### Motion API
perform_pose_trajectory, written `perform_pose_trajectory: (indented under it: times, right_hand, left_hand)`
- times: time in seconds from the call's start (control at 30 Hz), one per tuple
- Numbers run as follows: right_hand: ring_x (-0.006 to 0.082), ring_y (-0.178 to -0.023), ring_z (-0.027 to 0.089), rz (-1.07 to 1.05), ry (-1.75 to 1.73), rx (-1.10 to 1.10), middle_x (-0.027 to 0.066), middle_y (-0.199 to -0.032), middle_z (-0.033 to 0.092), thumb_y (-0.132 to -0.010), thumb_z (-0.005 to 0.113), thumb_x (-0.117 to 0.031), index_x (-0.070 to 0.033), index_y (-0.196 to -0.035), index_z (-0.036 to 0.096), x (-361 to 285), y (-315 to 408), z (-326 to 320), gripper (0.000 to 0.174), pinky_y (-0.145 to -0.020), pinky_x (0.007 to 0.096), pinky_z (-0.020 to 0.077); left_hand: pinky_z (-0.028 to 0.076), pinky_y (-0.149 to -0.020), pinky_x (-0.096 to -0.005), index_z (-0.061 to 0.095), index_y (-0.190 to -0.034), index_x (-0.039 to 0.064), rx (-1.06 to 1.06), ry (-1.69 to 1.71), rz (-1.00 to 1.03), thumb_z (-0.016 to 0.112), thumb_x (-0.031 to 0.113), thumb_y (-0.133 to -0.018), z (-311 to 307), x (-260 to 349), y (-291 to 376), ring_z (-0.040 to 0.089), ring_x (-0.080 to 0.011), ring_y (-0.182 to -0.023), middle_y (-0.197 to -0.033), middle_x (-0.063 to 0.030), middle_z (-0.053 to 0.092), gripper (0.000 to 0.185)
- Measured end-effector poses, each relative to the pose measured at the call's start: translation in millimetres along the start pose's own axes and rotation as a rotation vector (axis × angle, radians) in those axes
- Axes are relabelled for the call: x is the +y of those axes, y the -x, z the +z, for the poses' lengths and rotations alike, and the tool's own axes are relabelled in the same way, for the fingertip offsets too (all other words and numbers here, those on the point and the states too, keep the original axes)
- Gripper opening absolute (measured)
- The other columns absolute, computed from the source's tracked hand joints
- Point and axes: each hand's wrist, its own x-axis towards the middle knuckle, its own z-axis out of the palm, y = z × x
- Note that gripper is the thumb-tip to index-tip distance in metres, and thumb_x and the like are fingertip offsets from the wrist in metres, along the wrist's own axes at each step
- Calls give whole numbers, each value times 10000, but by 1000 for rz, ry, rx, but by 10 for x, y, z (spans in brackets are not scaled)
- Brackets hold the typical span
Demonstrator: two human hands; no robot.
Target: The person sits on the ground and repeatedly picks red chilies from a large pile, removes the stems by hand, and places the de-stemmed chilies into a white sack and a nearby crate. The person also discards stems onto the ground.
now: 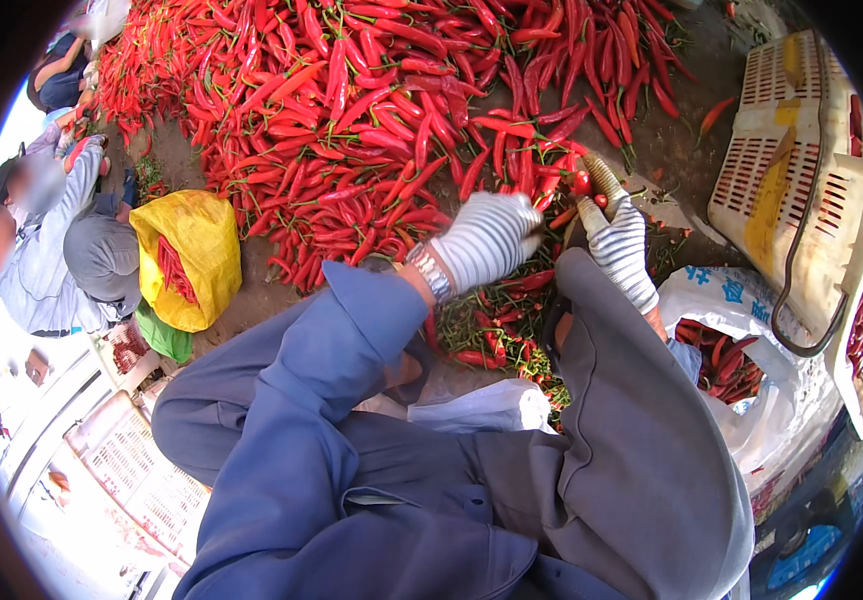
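Observation:
A large heap of red chili peppers (pixel 341 127), many with green stems, lies on the ground before me. My left hand (pixel 488 240), in a striped knit glove with a metal watch at the wrist, is over the heap's near edge; its fingers are curled and partly blurred, so whether they hold anything is unclear. Just to its right, my right hand (pixel 615 232), in a matching glove, grips red chili peppers (pixel 581 184) between thumb and fingers. Green stems and pepper pieces (pixel 506 330) lie below the hands, between my legs.
At right are a cream plastic crate (pixel 776 150) with a metal handle and a white woven sack (pixel 776 367) holding red peppers. A yellow bag (pixel 214 262) of peppers stands at left, near other people (pixel 64 225). More crates (pixel 139 472) are at lower left; white plastic (pixel 484 405) lies between my legs.

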Motion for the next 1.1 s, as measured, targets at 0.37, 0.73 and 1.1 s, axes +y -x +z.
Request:
perform_pose_trajectory:
  times: [0.37,0.73,1.1]
  right_hand:
    - [82,-910,613,7,40,84,47,-1127,681,-976,556,2,-41,-1484,490,116,-13,-114,515,-847,237,497]
    - [54,-714,536,-84,90,22,11,-859,640,-957,566,-23,-66,-1477,511,15,-101,44,524,-673,235,478]
    - [130,-901,614,73,67,-198,90,-1036,671,-906,647,-128,-91,-1517,444,-26,-64,94,645,-852,279,505]
  left_hand:
    - [539,-775,-479,660,-1054,43,107,-431,-45,693,252,-877,-235,-554,-1018,677,-366,-862,-1011,-176,650,276]
    - [541,-778,-297,694,-1012,8,480,1069,-475,775,132,-891,-227,-391,-442,645,-127,-827,-921,-46,719,191]
    - [507,-655,-253,707,-1026,-19,617,1568,-599,780,146,-885,178,109,-354,614,-99,-686,-854,-31,712,229]
